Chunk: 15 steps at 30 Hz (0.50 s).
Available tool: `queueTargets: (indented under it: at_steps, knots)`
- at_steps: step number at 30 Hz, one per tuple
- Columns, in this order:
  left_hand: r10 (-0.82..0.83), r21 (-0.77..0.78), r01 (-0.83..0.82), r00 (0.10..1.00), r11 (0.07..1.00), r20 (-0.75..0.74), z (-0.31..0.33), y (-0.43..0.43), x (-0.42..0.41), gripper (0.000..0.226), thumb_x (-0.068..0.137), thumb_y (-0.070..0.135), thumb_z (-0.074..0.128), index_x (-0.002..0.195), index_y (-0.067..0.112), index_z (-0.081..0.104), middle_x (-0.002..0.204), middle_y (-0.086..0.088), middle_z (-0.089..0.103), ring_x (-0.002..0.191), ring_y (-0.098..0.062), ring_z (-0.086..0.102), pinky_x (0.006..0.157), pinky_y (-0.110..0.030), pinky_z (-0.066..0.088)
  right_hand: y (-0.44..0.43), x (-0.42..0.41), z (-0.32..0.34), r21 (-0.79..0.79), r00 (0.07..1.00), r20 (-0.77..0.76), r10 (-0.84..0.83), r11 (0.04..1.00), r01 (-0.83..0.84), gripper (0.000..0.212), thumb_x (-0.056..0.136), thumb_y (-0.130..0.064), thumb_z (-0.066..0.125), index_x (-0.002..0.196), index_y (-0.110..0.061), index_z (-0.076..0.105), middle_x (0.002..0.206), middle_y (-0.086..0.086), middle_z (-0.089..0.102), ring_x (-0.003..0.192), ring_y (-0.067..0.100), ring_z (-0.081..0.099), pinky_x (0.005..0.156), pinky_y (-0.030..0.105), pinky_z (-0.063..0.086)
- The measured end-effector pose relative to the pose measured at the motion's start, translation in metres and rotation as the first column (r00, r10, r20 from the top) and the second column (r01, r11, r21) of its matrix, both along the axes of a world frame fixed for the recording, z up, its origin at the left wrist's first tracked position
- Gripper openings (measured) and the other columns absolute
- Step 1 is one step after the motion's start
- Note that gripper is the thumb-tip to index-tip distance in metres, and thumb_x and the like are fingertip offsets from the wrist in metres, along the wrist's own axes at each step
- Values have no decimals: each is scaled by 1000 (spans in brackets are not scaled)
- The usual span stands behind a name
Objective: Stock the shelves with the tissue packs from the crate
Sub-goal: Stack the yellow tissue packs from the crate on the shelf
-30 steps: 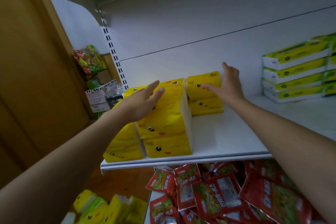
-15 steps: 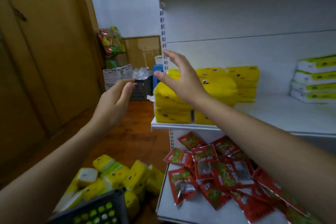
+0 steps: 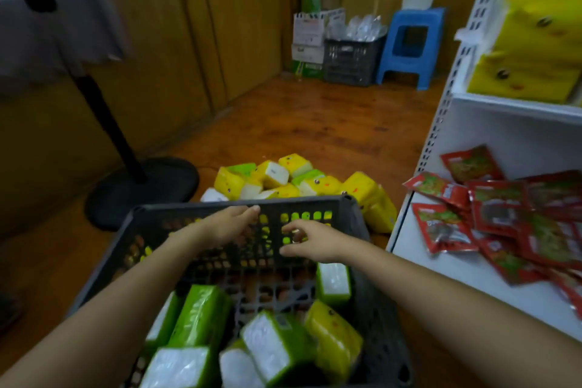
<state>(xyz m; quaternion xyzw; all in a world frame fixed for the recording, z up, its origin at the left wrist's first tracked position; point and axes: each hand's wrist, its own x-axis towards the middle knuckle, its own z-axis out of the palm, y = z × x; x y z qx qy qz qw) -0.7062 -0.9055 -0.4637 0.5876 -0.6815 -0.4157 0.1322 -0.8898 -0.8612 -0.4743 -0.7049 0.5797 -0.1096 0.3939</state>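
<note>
A dark grey plastic crate sits on the floor right below me, with several green and yellow tissue packs lying in its near half. Both of my hands are held over its bare far half. My left hand reaches toward the far wall, fingers extended and holding nothing. My right hand hovers beside it with fingers loosely curled and apart, also holding nothing. Beyond the crate a heap of yellow and green packs lies on the floor. Stacked yellow packs sit on the white upper shelf at right.
Red snack packets are spread over the lower white shelf at right. A black stand with a round base is on the floor at left. A blue stool and a second dark crate are against the far wooden wall.
My view has swung from the upper shelf down to the crate. Both hands left the stacked yellow packs and came down over the crate, holding nothing.
</note>
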Motion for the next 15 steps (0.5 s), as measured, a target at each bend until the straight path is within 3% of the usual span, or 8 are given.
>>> queueTargets:
  at_steps: [3, 6, 7, 9, 10, 15]
  knots:
    - [-20, 142, 7, 996, 990, 89, -45, 4, 18, 50, 100, 39, 32, 127, 1, 48, 113, -12, 56, 101, -30, 60, 92, -41, 50, 5, 12, -36, 180, 973, -203, 107, 981, -70, 43, 86, -30, 64, 118, -3, 59, 121, 15, 60, 113, 29, 56, 90, 36, 46]
    - [-92, 146, 65, 978, 987, 189, -71, 18, 18, 50, 100, 42, 32, 128, 7, 52, 124, -9, 57, 114, -25, 54, 100, -31, 40, 16, 14, -70, 262, 978, -183, 101, 964, -51, 12, 85, -23, 65, 89, -12, 63, 91, 6, 64, 104, 24, 58, 74, 30, 44]
    - [-144, 148, 111, 960, 983, 241, -76, 24, 15, 51, 99, 43, 31, 130, 8, 52, 132, -9, 54, 121, -24, 50, 103, -30, 36, 22, 13, -76, 277, 979, -182, 97, 960, -43, 15, 85, -23, 65, 95, -13, 61, 96, 4, 62, 107, 23, 55, 76, 28, 43]
    - [-254, 193, 199, 912, 961, 322, -85, 32, 5, 53, 99, 46, 30, 135, 10, 47, 141, -10, 47, 129, -24, 43, 107, -30, 32, 31, 10, -82, 291, 970, -229, 85, 956, -15, 50, 84, -28, 66, 127, -9, 49, 128, 6, 53, 122, 23, 48, 92, 26, 39]
    - [-291, 224, 223, 893, 949, 344, -89, 35, -1, 54, 99, 47, 29, 135, 10, 46, 142, -10, 46, 130, -24, 42, 107, -30, 32, 35, 7, -85, 295, 966, -245, 79, 955, -3, 60, 83, -28, 67, 134, -10, 42, 137, 6, 47, 124, 23, 46, 96, 26, 37]
    - [-421, 275, 332, 817, 902, 393, -100, 36, -34, 48, 100, 42, 32, 129, 9, 53, 135, -11, 52, 123, -25, 48, 99, -31, 36, 45, 4, -93, 331, 942, -320, 102, 944, 10, 69, 81, -27, 68, 139, -12, 34, 142, 11, 42, 127, 26, 44, 99, 28, 38]
